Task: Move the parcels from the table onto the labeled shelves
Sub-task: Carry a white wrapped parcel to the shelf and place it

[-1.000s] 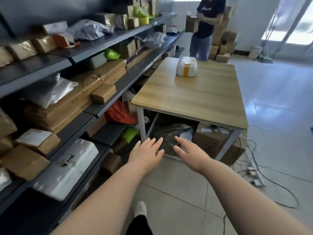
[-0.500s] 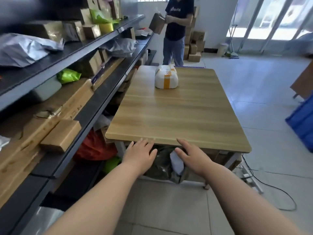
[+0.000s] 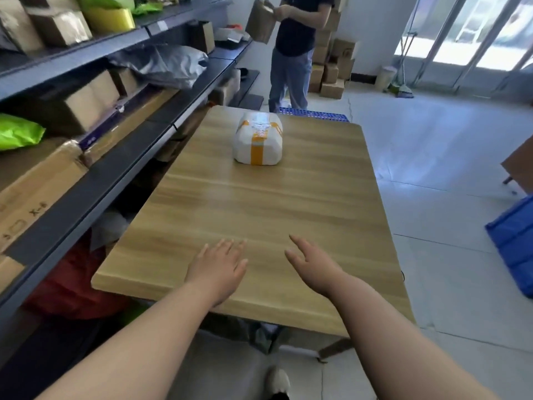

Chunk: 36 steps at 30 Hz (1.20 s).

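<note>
While the white parcel [image 3: 257, 140] sits toward the far end of the bench [image 3: 259, 212], well apart from both hands, the left hand [image 3: 219, 267] and right hand [image 3: 313, 265] stretch forward above the near edge, fingers straight, each grip released. They perhaps hover without touching. Half a second ago they only reached that edge.

One white parcel [image 3: 257, 140] lies on the one worktop [image 3: 259, 212]. Two hands are out over it, the left hand [image 3: 217, 269] and the right hand [image 3: 313, 265]. One other person [image 3: 294, 39] stands beyond, holding one brown parcel [image 3: 261, 23]. Two blue crates show: the far crate [image 3: 314, 114] and the side crate [image 3: 516, 243]. One grey bag [image 3: 164, 62] lies on the shelves [image 3: 115, 168].
</note>
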Tool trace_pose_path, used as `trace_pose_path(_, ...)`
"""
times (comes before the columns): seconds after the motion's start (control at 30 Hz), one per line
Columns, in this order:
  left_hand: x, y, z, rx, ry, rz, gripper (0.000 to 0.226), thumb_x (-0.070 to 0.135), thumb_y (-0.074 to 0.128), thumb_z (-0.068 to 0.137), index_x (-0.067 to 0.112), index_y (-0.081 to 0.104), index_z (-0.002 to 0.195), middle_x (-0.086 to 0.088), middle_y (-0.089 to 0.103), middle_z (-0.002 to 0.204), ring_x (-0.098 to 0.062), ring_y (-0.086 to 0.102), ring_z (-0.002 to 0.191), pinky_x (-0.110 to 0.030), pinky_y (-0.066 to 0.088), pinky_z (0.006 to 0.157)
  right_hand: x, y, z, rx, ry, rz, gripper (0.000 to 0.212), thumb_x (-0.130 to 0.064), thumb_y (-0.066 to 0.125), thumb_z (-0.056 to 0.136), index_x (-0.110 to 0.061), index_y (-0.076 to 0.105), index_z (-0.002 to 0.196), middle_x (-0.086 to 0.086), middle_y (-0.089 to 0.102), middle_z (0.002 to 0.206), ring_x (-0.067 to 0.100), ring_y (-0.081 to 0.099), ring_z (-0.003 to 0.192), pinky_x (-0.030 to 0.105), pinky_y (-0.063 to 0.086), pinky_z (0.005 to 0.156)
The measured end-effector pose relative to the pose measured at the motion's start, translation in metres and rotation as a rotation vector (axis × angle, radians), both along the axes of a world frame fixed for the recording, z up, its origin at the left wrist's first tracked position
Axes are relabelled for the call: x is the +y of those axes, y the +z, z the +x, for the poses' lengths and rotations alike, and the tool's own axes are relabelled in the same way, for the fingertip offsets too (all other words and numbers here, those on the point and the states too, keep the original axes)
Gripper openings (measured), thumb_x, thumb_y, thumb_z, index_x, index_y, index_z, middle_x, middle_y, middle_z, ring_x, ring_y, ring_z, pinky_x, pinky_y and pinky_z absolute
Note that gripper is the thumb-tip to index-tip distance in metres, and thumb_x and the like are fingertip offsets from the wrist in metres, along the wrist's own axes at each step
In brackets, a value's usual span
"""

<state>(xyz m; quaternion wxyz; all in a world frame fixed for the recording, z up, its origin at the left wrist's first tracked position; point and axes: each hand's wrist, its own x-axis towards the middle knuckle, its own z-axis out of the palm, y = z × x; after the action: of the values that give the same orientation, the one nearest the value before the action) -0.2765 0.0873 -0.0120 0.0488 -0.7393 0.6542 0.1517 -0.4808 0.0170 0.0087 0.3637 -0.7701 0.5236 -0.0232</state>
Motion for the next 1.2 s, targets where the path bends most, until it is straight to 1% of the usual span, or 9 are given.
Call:
trace_pose_path(0.17,-0.049,-0.002,0.006,-0.016,0.124,-0.006,0.056,0.045,0.017,0.102,0.029,0.004,0.154,0.002,0.014,0.161,-0.015,0.009,0.148,-0.037,0.008,0.118,-0.095,0.003,0.017,0.084,0.117,-0.057,0.056,-0.042,0.036,0.101,-0.021,0.023,0.151,0.002,0.023,0.158,0.020,0.021,0.145,0.030,0.018,0.115)
trace_pose_path(0.3,-0.077,-0.001,0.032,-0.021,0.202,-0.015,0.056,0.044,0.019,0.101,0.030,0.006,0.154,0.001,0.013,0.161,-0.016,0.008,0.148,-0.037,0.010,0.118,-0.149,0.002,0.048,0.143,0.159,-0.053,0.058,-0.046,0.035,0.100,-0.023,0.022,0.151,0.001,0.021,0.159,0.023,0.022,0.144,0.038,0.022,0.116)
trace_pose_path(0.5,-0.136,-0.005,0.077,0.006,0.219,-0.040,0.055,0.043,0.018,0.102,0.030,0.004,0.154,0.002,0.008,0.161,-0.014,0.004,0.148,-0.037,0.006,0.119,-0.214,-0.002,0.106,0.156,0.180,-0.116,0.057,-0.044,0.036,0.100,-0.024,0.021,0.152,-0.002,0.014,0.160,0.023,0.019,0.145,0.039,0.022,0.116)
trace_pose_path(0.67,-0.210,-0.013,0.124,0.048,0.122,-0.015,0.054,0.042,0.018,0.102,0.030,0.003,0.153,0.003,0.006,0.161,-0.014,0.001,0.148,-0.037,0.004,0.119,-0.274,-0.007,0.144,0.193,0.081,-0.171,0.057,-0.043,0.036,0.100,-0.023,0.020,0.152,-0.005,0.010,0.161,0.022,0.020,0.145,0.042,0.027,0.113)
trace_pose_path(0.77,-0.268,-0.016,0.151,0.039,0.048,-0.020,0.054,0.041,0.019,0.102,0.029,0.004,0.153,0.003,0.004,0.162,-0.014,0.001,0.148,-0.038,0.005,0.120,-0.307,-0.014,0.162,0.225,0.023,-0.196,0.057,-0.041,0.036,0.100,-0.022,0.019,0.152,-0.003,0.009,0.161,0.024,0.017,0.145,0.041,0.022,0.114)
trace_pose_path(0.93,-0.368,-0.031,0.173,0.069,-0.045,-0.116,0.054,0.040,0.021,0.102,0.029,0.005,0.153,0.004,-0.002,0.162,-0.015,-0.002,0.148,-0.038,0.004,0.119,-0.368,-0.032,0.189,0.208,-0.085,-0.233,0.057,-0.041,0.036,0.100,-0.024,0.018,0.152,-0.007,0.001,0.161,0.023,0.011,0.146,0.041,0.020,0.115)
trace_pose_path(1.07,-0.428,-0.053,0.182,0.053,-0.066,-0.201,0.055,0.038,0.023,0.102,0.029,0.002,0.153,0.003,-0.007,0.161,-0.016,-0.005,0.148,-0.038,0.004,0.118,-0.411,-0.056,0.198,0.201,-0.163,-0.260,0.060,-0.042,0.034,0.101,-0.027,0.010,0.153,-0.006,-0.005,0.161,0.020,0.004,0.148,0.040,0.016,0.116)
trace_pose_path(1.13,-0.450,-0.069,0.183,0.088,-0.036,-0.225,0.057,0.037,0.024,0.102,0.027,-0.001,0.153,0.002,-0.008,0.161,-0.017,-0.006,0.148,-0.038,0.005,0.118,-0.429,-0.074,0.204,0.136,-0.261,-0.246,0.061,-0.041,0.034,0.101,-0.025,0.008,0.153,-0.001,-0.002,0.162,0.023,0.005,0.148,0.042,0.015,0.116)
trace_pose_path(1.2,-0.462,-0.085,0.181,0.152,0.002,-0.222,0.060,0.037,0.027,0.102,0.025,-0.003,0.153,0.001,-0.010,0.161,-0.018,-0.004,0.148,-0.038,0.008,0.119,-0.437,-0.096,0.212,-0.039,-0.390,-0.203,0.063,-0.038,0.039,0.100,-0.019,0.011,0.153,0.008,0.009,0.161,0.025,0.010,0.147,0.042,0.015,0.119)
